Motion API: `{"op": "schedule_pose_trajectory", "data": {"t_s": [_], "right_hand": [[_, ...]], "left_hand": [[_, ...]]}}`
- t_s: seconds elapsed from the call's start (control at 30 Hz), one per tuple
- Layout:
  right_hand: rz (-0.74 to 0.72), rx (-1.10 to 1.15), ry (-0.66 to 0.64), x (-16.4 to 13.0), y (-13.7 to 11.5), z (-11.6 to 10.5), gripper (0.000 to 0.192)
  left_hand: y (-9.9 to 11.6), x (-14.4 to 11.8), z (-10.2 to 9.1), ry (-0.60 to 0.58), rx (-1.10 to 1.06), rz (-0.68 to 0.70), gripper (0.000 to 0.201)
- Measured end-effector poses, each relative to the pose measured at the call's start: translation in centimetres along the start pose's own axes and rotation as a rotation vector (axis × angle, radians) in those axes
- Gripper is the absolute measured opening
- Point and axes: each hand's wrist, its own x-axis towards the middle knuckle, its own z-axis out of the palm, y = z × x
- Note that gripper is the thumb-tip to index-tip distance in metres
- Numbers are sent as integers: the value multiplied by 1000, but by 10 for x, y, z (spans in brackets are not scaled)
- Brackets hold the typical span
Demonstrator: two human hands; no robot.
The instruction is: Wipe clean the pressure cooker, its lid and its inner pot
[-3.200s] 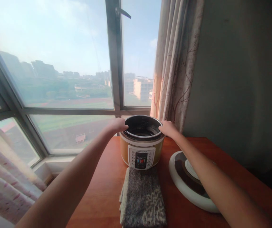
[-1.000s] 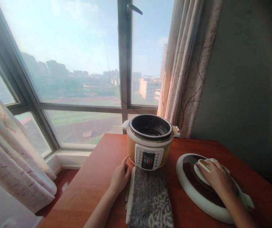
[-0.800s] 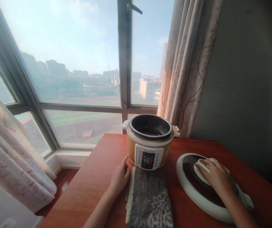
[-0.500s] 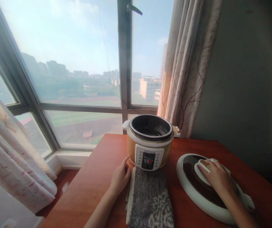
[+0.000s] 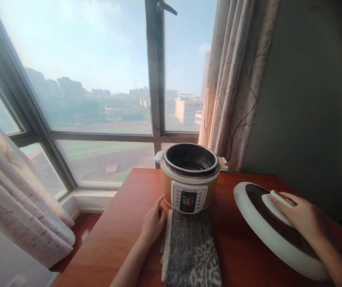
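A pressure cooker [image 5: 165, 185] with tan sides and a white front panel stands uncovered at the table's back edge. Its dark inner pot [image 5: 188, 156] shows bare at the top. My right hand [image 5: 303, 217] grips the handle of the round white-and-brown cooker lid [image 5: 250, 201], which tilts up off the table on the right. Beside the cooker's lower left side, my left hand [image 5: 153, 223] rests on the table, holding nothing, its index fingertip at or close to the base. A folded grey patterned cloth [image 5: 190, 247] lies in front of the cooker, partly under it or against it.
The reddish-brown wooden table [image 5: 111, 239] fills the foreground. Behind the cooker are a large window [image 5: 99, 137] and a hanging curtain [image 5: 230, 87]. Another curtain [image 5: 18, 199] hangs at left, and a dark wall [image 5: 302, 99] is on the right.
My right hand has raised and tilted the lid, shifting it to the right. The left hand, the cooker and the cloth stay in place.
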Motion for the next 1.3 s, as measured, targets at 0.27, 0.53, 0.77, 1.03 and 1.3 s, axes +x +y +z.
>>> {"op": "schedule_pose_trajectory", "data": {"t_s": [0.27, 0.53, 0.77, 1.03, 1.3], "right_hand": [[-12, 237, 20, 58, -71, -91, 48], [-262, 226, 53, 98, -196, -110, 47], [-390, 188, -13, 110, -283, -71, 54], [-349, 161, -133, 109, -338, -25, 57], [-344, 183, -182, 100, -358, -1, 63]], "left_hand": [[-3, 2, 1, -21, -18, 7, 53], [-7, 4, 2, 1, -90, 27, 53], [-9, 8, 3, 21, -150, 19, 53], [-11, 7, 4, 19, -111, 11, 51], [-7, 6, 2, 6, -96, -4, 50]]}}
